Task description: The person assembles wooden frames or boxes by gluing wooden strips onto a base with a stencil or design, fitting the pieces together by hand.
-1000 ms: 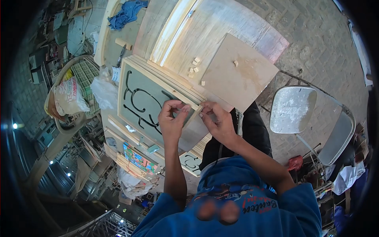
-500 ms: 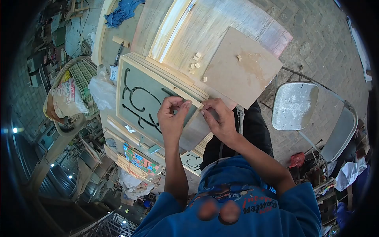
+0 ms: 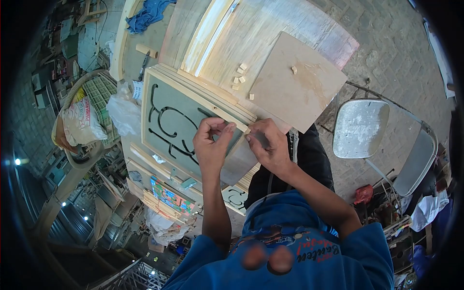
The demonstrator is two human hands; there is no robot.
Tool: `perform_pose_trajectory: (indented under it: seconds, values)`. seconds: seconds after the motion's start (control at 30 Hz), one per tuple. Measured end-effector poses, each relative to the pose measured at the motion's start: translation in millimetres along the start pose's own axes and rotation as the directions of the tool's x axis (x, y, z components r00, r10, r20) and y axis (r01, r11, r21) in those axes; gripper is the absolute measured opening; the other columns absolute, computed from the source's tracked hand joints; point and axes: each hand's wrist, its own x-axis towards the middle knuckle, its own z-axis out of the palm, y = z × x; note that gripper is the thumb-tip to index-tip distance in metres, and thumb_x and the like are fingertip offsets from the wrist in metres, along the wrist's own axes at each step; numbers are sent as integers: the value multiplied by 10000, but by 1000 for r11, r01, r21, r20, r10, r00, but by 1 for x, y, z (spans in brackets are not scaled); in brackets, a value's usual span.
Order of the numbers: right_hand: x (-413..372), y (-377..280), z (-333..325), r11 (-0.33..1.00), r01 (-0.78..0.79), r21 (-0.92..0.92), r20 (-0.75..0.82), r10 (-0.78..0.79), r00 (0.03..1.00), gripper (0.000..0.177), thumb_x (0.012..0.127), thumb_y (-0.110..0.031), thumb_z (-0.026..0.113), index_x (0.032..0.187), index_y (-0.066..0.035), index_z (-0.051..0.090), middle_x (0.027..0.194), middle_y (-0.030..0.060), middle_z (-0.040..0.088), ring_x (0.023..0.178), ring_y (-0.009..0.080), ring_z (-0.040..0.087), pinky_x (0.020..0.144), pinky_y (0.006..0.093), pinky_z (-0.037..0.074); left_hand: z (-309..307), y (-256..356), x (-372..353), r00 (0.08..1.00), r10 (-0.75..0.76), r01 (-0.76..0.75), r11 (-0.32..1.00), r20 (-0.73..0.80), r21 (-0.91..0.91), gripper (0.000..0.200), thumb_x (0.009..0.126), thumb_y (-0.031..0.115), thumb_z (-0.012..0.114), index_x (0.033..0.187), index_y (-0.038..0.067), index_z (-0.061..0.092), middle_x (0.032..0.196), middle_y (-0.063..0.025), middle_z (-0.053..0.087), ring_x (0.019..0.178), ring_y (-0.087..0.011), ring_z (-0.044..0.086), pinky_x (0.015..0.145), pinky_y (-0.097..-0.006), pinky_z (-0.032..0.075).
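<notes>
A framed panel [image 3: 166, 99] lies on top of a stack of similar wooden frames, its grey-green board cut with dark curved slots. My left hand [image 3: 211, 140] is over the panel near one corner, thumb and fingertips pressed together beside the frame's edge; whatever they pinch is too small to make out. At that corner, the thumb and index finger of my right hand [image 3: 268, 145] close on the pale wooden frame [image 3: 232, 117]. Several small wooden blocks [image 3: 239, 76] lie on the table beyond the stack. Another block [image 3: 294, 70] sits on a brown board [image 3: 290, 92] with a wet-looking smear.
Long wooden strips [image 3: 205, 38] lie along the worktable [image 3: 275, 29]. A blue cloth [image 3: 147, 17] and a pen [image 3: 144, 65] are at the far left. To the right stands a metal folding chair [image 3: 361, 128]. A plastic bag [image 3: 123, 113] and a green crate [image 3: 99, 96] are on the left.
Both hands stay at the frame's corner with almost the same pinch. The view has shifted only very slightly.
</notes>
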Motion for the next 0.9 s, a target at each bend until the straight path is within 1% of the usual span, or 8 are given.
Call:
perform_pose_trajectory:
  seconds: [0.17, 0.23, 0.37, 0.4, 0.5, 0.57, 0.67, 0.9]
  values:
    - [-1, 2, 1, 999, 36, -10, -11, -36, 999, 283, 779, 16, 706, 1033, -29, 590, 925, 132, 593, 791, 278, 634, 658, 339, 525, -1, -1, 0, 1000, 19, -19, 999, 0, 32, 192, 794, 48, 769, 932, 11, 641, 807, -35, 655, 722, -74, 567, 673, -232, 452]
    - [-4, 0, 1, 999, -43, 31, 5, 43, 999, 296, 779, 38, 702, 1044, -34, 592, 967, 114, 610, 886, 261, 627, 765, 322, 499, 0, 0, 0, 1000, 14, -14, 1000, 2, 28, 193, 793, 45, 768, 934, 9, 642, 813, -37, 656, 724, -74, 568, 672, -234, 454]
    - [-5, 1, 2, 997, -72, 20, 24, 71, 997, 309, 787, 37, 700, 1064, -29, 582, 979, 116, 614, 898, 245, 631, 785, 312, 500, -1, -1, -2, 999, 47, -47, 999, 1, 22, 201, 794, 30, 762, 951, 3, 639, 812, -44, 656, 728, -74, 568, 672, -243, 460]
    - [-4, 2, 3, 996, -73, 42, -1, 73, 997, 310, 785, 25, 701, 1065, -31, 579, 952, 126, 610, 863, 259, 640, 753, 320, 514, -1, -3, -3, 999, 46, -47, 999, 1, 22, 201, 794, 30, 762, 951, 3, 639, 812, -44, 656, 728, -74, 568, 672, -243, 460]
    - [-6, 2, 3, 988, -101, 113, -46, 107, 993, 317, 786, 11, 698, 1072, -34, 570, 930, 133, 612, 839, 269, 653, 727, 327, 527, -2, -8, -11, 990, 139, -139, 990, -10, 31, 242, 767, 10, 766, 974, 16, 643, 849, -64, 662, 733, -123, 588, 674, -263, 472]
    - [-6, 3, 3, 979, -126, 163, -64, 138, 988, 323, 788, 9, 695, 1079, -35, 564, 933, 131, 617, 849, 264, 657, 735, 326, 527, -4, -5, -16, 902, 422, -427, 837, 94, 343, 300, 734, -11, 768, 1005, 36, 646, 915, -83, 667, 775, -197, 608, 679, -295, 489]
    - [-6, 5, 2, 977, -127, 171, -66, 140, 988, 311, 793, 6, 680, 1076, -32, 557, 943, 127, 624, 856, 262, 661, 732, 325, 528, 2, -2, -25, 901, 417, -434, 847, 121, 306, 348, 716, -13, 769, 1032, 58, 641, 984, -88, 663, 833, -250, 608, 686, -322, 498]
    - [-6, 10, 2, 994, -79, 72, -4, 80, 997, 287, 803, 6, 667, 1071, -29, 570, 923, 126, 627, 833, 269, 656, 715, 323, 524, 10, -13, -25, 878, 466, -477, 829, 109, 293, 371, 742, 7, 768, 1077, 71, 623, 1013, -66, 664, 870, -240, 605, 697, -327, 499]
